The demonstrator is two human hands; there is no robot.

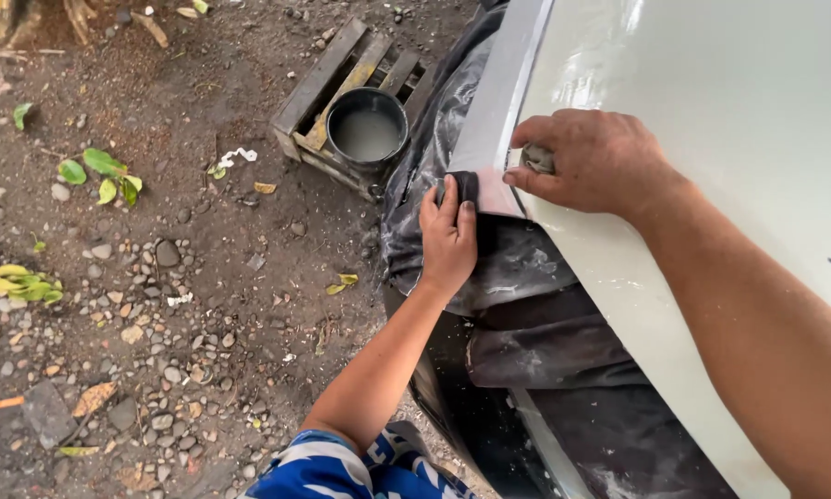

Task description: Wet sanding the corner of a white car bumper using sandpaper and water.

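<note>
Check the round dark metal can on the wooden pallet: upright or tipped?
Upright. The round dark metal can sits on the wooden pallet, open mouth up, with level greyish liquid inside.
</note>
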